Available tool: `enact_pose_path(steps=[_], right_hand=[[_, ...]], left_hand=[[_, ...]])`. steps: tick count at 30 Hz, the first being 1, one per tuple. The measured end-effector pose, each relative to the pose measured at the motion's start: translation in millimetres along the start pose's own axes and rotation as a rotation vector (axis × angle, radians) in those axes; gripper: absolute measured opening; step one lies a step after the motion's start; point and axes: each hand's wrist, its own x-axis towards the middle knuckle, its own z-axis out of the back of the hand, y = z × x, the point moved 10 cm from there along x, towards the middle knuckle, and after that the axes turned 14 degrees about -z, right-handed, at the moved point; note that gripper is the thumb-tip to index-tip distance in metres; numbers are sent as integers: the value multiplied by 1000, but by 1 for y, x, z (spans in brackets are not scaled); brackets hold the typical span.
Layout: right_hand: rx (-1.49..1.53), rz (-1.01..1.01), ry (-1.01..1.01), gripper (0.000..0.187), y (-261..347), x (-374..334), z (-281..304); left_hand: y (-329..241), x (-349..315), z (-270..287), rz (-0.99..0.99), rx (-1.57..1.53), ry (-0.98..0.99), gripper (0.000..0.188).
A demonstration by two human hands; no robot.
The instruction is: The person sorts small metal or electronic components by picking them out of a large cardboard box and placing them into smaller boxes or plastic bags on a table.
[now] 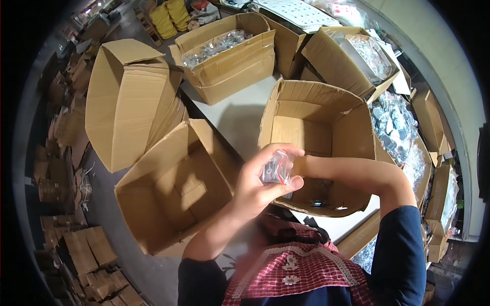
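At the frame's centre, the left hand (251,187) grasps a red-lined clear plastic bag (274,168), the line roughly upright, before the open carton (352,125). The right forearm (357,174) meets it from the right; the right hand's grip is hidden.

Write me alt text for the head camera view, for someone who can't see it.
A person's left hand holds a small clear plastic bag with a red line at an open cardboard box; the right forearm crosses behind, its hand mostly hidden. More open cartons stand around, some holding clear-bagged items.
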Motion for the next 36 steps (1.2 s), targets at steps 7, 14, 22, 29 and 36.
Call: enact_pose_path(steps=[7,14,22,29,36], right_hand=[[10,-67,-136,44,-24,-10,-2],[52,128,-289,49,-44,13,6],[61,-184,-717,19,-28,-137,183],[428,281,-1021,12,74,-283,252],[295,276,-1064,24,89,-303,227]], left_hand=[[0,18,-10,44,-95,-21,51],[1,23,-12,109,-117,-3,47],[16,25,-17,236,-293,32,44],[14,29,-39,285,-341,195,41],[3,38,-73,279,-379,301,45]])
